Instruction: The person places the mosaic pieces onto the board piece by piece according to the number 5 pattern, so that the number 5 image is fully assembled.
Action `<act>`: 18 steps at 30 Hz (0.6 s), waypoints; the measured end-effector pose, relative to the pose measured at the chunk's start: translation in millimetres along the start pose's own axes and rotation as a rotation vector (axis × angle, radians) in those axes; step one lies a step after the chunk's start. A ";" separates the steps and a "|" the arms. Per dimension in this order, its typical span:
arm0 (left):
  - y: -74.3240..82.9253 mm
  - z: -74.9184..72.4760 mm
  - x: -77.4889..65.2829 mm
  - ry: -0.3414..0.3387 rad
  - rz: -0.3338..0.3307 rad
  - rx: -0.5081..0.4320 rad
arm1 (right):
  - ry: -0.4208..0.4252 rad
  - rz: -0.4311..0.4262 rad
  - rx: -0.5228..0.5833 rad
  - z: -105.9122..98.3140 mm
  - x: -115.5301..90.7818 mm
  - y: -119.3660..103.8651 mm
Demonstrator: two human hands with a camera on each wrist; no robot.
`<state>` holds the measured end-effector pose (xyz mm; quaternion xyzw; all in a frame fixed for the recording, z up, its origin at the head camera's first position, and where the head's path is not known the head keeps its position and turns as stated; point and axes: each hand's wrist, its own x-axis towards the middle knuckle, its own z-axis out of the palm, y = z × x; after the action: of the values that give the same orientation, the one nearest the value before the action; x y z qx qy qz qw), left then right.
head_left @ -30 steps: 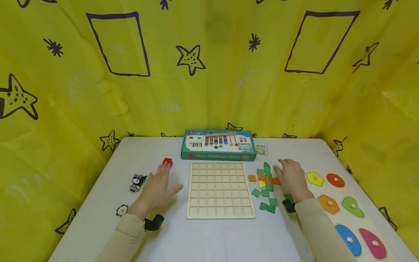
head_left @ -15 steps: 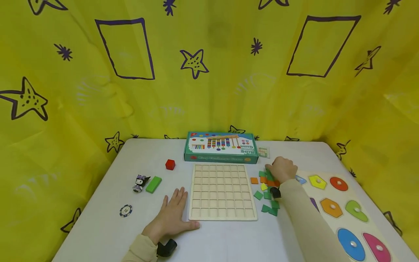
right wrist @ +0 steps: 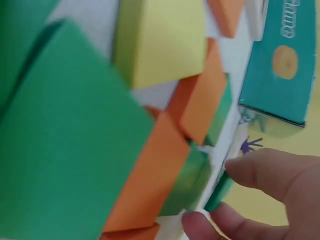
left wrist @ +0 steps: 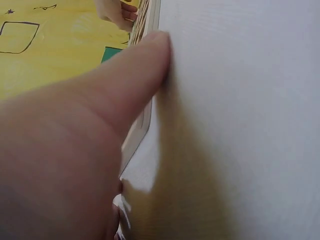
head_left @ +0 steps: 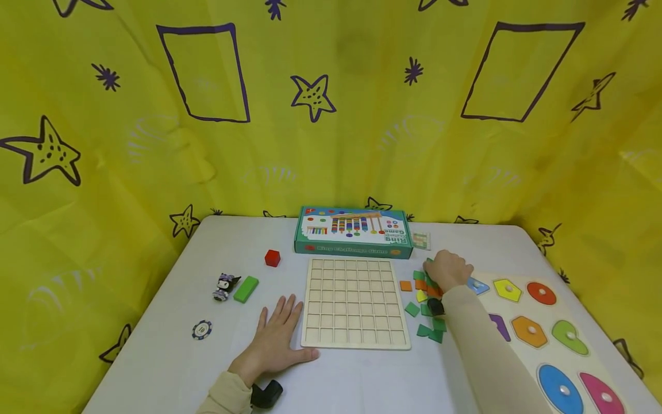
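Note:
My left hand (head_left: pixel 279 339) lies flat with spread fingers on the table, beside the lower left corner of a wooden grid board (head_left: pixel 355 303). In the left wrist view its thumb (left wrist: pixel 135 70) reaches toward the board's edge and nothing is held. To the right of the board, my right hand (head_left: pixel 447 270) is over a heap of green and orange tiles. The right wrist view shows its thumb and fingers pinching a small green tile (right wrist: pixel 219 191). Near it are a large-looking green tile (right wrist: pixel 75 140), orange tiles (right wrist: pixel 150 175) and a yellow piece (right wrist: pixel 167 45).
A Ring Challenge Game box (head_left: pixel 354 233) stands behind the board. On the left are a red cube (head_left: pixel 272 258), a green block (head_left: pixel 246 289), a small figurine (head_left: pixel 224 287) and a poker chip (head_left: pixel 201 329). A knobbed shape puzzle (head_left: pixel 543 359) lies at the right.
My left hand has come back from the red cube and green block to beside the board. My right hand has moved left over the tiles and now pinches a green one.

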<state>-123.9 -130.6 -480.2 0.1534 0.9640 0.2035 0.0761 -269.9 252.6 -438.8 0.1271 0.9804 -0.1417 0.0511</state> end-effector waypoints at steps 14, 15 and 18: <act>-2.0 5.3 1.1 0.017 -0.008 0.026 | 0.119 -0.543 0.317 13.7 -37.0 -58.4; -2.4 5.6 1.3 0.018 -0.009 0.026 | 0.091 -0.571 0.309 16.5 -39.5 -66.6; -3.1 6.0 1.8 0.019 -0.010 0.023 | 0.018 -0.633 0.261 25.5 -44.0 -90.8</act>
<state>-125.2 -130.5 -487.0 0.1477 0.9677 0.1933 0.0661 -249.9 150.6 -433.1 -0.1766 0.9452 -0.2738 -0.0206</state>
